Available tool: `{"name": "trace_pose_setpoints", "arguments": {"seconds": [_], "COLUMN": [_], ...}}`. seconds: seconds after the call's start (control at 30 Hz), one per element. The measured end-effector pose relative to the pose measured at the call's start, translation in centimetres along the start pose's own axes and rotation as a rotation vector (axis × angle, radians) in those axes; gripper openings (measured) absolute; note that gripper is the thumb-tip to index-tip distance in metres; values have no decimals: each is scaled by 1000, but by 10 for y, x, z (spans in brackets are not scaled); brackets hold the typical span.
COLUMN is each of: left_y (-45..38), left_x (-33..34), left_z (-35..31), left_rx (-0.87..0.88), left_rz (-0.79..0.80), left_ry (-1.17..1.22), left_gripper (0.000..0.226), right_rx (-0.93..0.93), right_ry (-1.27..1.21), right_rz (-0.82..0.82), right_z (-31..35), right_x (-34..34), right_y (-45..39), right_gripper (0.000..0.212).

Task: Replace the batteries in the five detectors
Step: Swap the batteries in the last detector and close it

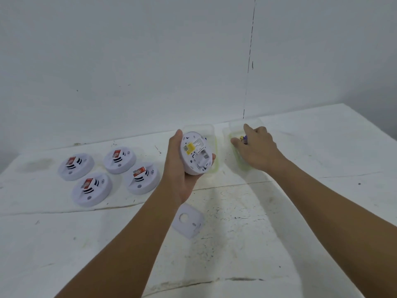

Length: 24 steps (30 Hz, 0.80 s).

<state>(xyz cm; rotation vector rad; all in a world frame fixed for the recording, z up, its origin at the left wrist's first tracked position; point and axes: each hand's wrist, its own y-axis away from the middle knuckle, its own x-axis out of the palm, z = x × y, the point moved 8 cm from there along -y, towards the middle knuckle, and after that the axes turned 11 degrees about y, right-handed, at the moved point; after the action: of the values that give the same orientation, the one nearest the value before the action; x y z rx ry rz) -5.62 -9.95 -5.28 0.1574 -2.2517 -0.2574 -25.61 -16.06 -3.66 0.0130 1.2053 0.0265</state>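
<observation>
Your left hand (182, 166) is cupping a detector (196, 153) above the surface (247, 233), its open back facing you and tilted upright. Your right hand (256, 147) is reaching into the right clear container (234, 134), fingers pinching a small battery (243, 139).

A scuffed white table (247, 244) carries four round white detectors (108, 174) clustered at left, a loose white cover plate (189, 221) near the middle, and two clear plastic containers (240, 151) side by side at the back
</observation>
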Motion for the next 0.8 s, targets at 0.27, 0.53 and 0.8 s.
{"name": "trace_pose_setpoints", "arguments": {"seconds": [0.27,0.53,0.8], "left_y": [1,-5,-20], "left_x": [-23,-34,-44], "left_z": [-33,-49,-53], "left_rx": [60,52,12], "left_rz": [-67,-96,-122], "left_ry": [65,54,48], "left_gripper": [45,42,40], "right_rx": [-224,-325,-316], "right_ry": [-175,214,802], "right_rz": [-261,-104,2], "right_z": [43,97,131], "right_x": [-9,13,47], "right_y": [6,-24,-58], "right_gripper": [31,26,31]}}
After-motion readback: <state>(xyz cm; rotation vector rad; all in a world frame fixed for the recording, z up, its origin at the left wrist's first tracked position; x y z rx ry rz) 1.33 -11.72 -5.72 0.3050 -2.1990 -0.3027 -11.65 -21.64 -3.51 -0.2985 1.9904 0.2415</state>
